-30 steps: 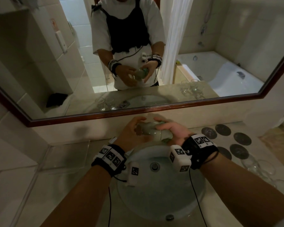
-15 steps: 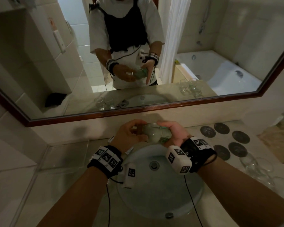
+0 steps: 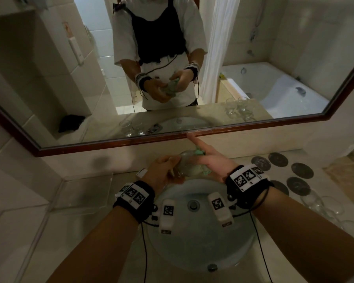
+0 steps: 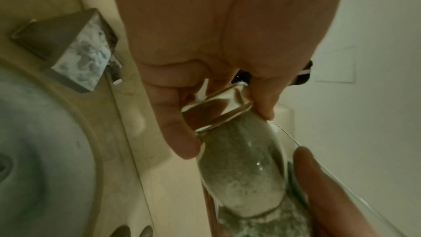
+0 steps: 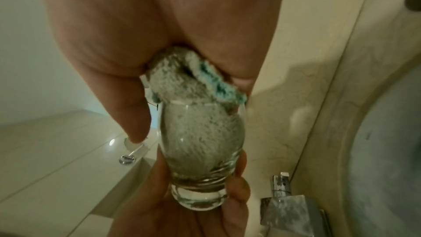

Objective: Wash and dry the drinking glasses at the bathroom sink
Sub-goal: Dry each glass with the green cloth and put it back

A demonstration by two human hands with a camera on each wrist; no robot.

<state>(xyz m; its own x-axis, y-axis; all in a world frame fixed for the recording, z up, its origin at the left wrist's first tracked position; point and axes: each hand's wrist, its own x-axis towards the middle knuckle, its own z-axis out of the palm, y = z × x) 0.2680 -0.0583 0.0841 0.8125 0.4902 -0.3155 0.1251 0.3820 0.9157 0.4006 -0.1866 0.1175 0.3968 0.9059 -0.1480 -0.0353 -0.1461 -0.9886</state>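
A clear round-bodied drinking glass [image 3: 185, 166] lies on its side in the air above the back of the sink basin [image 3: 202, 237]. My left hand [image 3: 164, 170] grips its thick base [image 4: 218, 107] between fingers and thumb. A pale green cloth [image 3: 199, 152] is stuffed into the glass, filling the bowl [image 5: 202, 150], and bunches out at the rim [image 5: 193, 82]. My right hand [image 3: 211, 162] holds that cloth at the mouth of the glass, its index finger stretched out toward the mirror. Which fingers sit inside the glass is hidden.
Several more clear glasses [image 3: 323, 205] stand on the counter at the right, beside dark round coasters [image 3: 301, 170]. A square metal faucet [image 4: 75, 49] sits at the back rim of the basin, under my hands. The mirror frame [image 3: 172, 139] runs just behind.
The right hand has turned at the mouth of the glass and its index finger now points out straight. The glass has rolled a little in the left hand's grip.
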